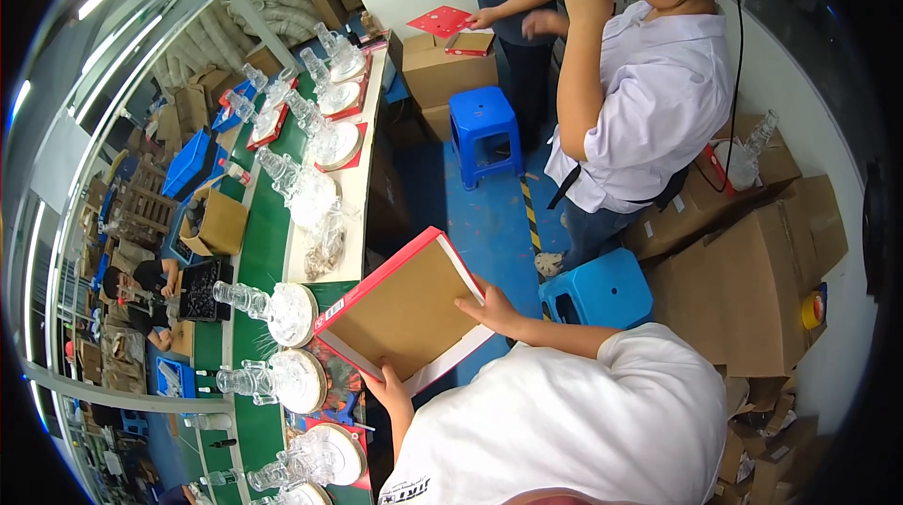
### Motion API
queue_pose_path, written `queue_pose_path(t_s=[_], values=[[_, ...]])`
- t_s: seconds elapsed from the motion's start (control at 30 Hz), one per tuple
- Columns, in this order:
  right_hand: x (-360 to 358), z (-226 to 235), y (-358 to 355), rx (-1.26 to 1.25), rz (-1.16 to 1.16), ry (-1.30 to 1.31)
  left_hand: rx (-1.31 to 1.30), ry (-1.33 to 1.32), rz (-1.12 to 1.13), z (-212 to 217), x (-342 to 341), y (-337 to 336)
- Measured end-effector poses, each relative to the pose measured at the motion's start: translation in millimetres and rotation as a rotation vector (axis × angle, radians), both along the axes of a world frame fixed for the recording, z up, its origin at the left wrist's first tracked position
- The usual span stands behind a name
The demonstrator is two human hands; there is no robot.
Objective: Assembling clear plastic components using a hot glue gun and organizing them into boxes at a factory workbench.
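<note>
A shallow red box (404, 312) is held up in front of me, tilted, with its plain brown inside facing me and pale inner walls. My left hand (389, 390) is closed on its lower edge, the thumb over the wall. My right hand (490, 308) grips the right-hand edge, fingers reaching over the wall to the inside. Left of the box, clear glass pieces on round white bases stand on the bench, the nearest being one glass piece (292, 314) close to the box corner. Below it is another glass piece (299, 380). A blue tool (344, 409) lies near my left hand.
The green-topped bench (259, 270) runs along the left, with more glass pieces on red boxes. Two people stand beyond, one person in a pale shirt (649, 91) and another holding a red sheet (440, 21). Blue stools (602, 289) and cardboard boxes (743, 289) stand on the right.
</note>
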State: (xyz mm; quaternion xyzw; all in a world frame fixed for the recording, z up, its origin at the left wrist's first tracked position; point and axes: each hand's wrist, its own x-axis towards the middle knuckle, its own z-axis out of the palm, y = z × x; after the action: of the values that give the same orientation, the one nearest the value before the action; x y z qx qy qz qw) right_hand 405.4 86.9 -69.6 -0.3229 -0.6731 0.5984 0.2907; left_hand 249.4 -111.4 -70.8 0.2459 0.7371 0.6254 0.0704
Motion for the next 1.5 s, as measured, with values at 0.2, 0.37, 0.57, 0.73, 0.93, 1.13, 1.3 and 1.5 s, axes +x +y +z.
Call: queue_pose_path(t_s=[0.2, 0.37, 0.57, 0.73, 0.93, 1.13, 1.3, 1.5], values=[[-1, -4, 0, -0.018, 0.000, -0.007, 0.032, -0.019, -0.004, -1, -2, 0], [-8, -15, -2, 0.098, -0.057, 0.061, 0.060, -0.029, 0.018, 8, 3, 3], [-6, -9, 0, -0.010, 0.026, -0.014, 0.042, -0.009, 0.035, 3, -2, 0], [-8, -5, -2, 0.080, -0.029, 0.063, 0.054, -0.024, 0.009, 2, -3, -1], [-6, 4, -3, 0.060, -0.035, 0.082, 0.060, -0.003, -0.019, 10, 2, 1], [-5, 3, -1, 0.052, -0.048, 0.038, 0.052, 0.010, 0.001, 9, 4, 3], [-5, 2, -2, 0.052, -0.066, 0.065, 0.038, 0.011, 0.010, 8, 3, 4], [-3, 2, -3, 0.078, -0.074, 0.077, 0.063, 0.029, 0.025, 9, 5, 7]])
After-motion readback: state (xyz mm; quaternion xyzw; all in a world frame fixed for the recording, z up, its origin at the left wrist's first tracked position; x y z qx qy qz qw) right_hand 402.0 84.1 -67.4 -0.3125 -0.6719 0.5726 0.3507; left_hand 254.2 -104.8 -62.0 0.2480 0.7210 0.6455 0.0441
